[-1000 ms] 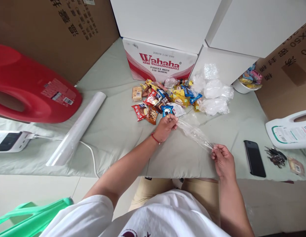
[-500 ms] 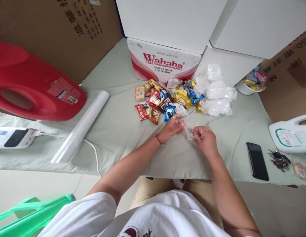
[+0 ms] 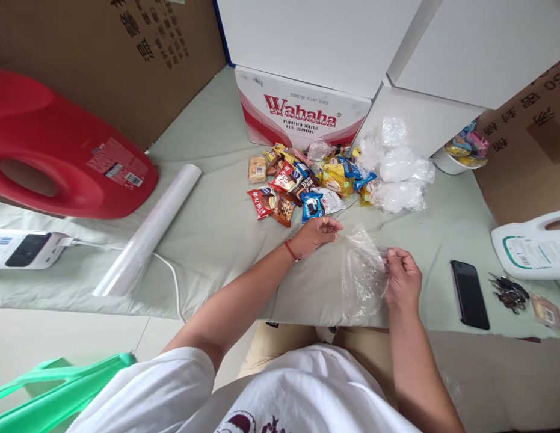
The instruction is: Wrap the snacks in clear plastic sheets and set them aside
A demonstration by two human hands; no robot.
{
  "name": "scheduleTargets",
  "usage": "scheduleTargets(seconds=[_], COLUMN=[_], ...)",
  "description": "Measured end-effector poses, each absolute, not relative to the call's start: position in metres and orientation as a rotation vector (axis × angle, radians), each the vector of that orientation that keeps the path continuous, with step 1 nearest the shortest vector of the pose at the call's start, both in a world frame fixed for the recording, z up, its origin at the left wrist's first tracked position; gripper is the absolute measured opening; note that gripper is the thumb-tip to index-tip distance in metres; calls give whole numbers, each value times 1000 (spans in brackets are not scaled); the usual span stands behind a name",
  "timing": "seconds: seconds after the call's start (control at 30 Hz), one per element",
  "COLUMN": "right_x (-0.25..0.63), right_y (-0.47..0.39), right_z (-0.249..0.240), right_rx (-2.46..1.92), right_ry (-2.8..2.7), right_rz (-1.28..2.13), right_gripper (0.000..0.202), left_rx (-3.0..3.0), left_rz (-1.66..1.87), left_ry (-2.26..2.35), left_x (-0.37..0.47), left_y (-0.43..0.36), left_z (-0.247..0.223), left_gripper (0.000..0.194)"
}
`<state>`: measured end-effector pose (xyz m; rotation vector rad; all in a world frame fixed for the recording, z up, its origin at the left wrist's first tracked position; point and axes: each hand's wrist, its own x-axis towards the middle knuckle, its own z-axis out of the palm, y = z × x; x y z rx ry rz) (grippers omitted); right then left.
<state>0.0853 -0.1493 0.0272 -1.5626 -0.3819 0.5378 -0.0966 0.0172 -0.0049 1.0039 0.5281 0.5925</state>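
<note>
A thin clear plastic bag [image 3: 363, 276] hangs spread out between my hands, wrinkled and see-through. My right hand [image 3: 402, 278] pinches its right edge between thumb and fingers. At the bag's upper left edge, my left hand [image 3: 316, 236] is closed, fingertips together; the film there is too clear to show the exact grip. Just beyond my left hand lies a pile of wrapped snacks, with a blue snack packet [image 3: 312, 206] nearest. Behind the bag, to the right of the snacks, sits a heap of crumpled clear plastic bags [image 3: 399, 180].
A plastic film roll [image 3: 148, 231] and a red jug [image 3: 72, 156] lie to the left. On the right are a black phone [image 3: 470, 294], keys [image 3: 509, 293], a white bottle [image 3: 532, 246] and a white tub of packets [image 3: 451, 161]. A Wahaha carton [image 3: 302, 108] stands behind.
My right hand has moved right and toward me, drawing the bunched plastic bag out into a wide sheet. My left hand has shifted slightly toward me.
</note>
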Motion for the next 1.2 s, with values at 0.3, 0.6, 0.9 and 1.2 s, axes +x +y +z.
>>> scheduleTargets(seconds=[0.3,0.6,0.9,1.2], right_x=[80,75,93,132], right_y=[-158,-152,-200,-140], right_z=[31,36,27,38], right_rx=[-1594,-1564,-1788,-1911], right_ry=[-505,-579,-504,-904], right_rz=[448,420,757,577], right_gripper=[43,34,46,64], left_rx=[1060,1073,837,987], left_rz=[597,743,931,826], left_ry=[585,919,1043,966], left_x=[-91,-85,-127,-133], left_y=[-14,-30,-29,-49], left_z=[30,22,18,22], left_gripper=[68,61,18,20])
